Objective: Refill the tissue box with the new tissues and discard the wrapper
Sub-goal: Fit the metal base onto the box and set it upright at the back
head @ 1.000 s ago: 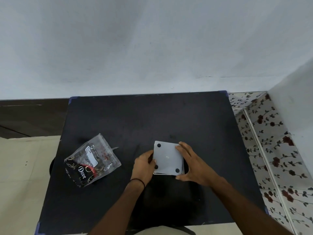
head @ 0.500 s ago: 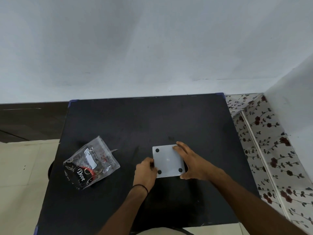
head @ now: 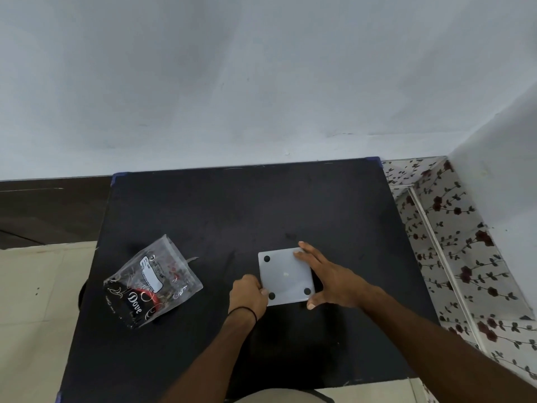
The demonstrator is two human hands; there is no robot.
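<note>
A square white tissue box [head: 286, 275] lies bottom-up on the black table [head: 238, 205], its pale base showing black round feet at the corners. My left hand [head: 248, 292] grips its near left corner. My right hand [head: 328, 276] clasps its right side, fingers spread across the far right corner and thumb at the near right corner. The empty clear plastic wrapper [head: 152, 282], printed with black, red and the word "Dove", lies crumpled to the left, apart from both hands. No tissues are visible.
The table stands against a pale wall [head: 261, 82]. A floral-tiled ledge [head: 453, 251] runs along its right side. Beige floor tiles [head: 37, 301] lie to the left, below the table edge.
The box base has settled flat onto the table from a slight tilt. Both hands stay on its sides, and the view has shifted a little.
</note>
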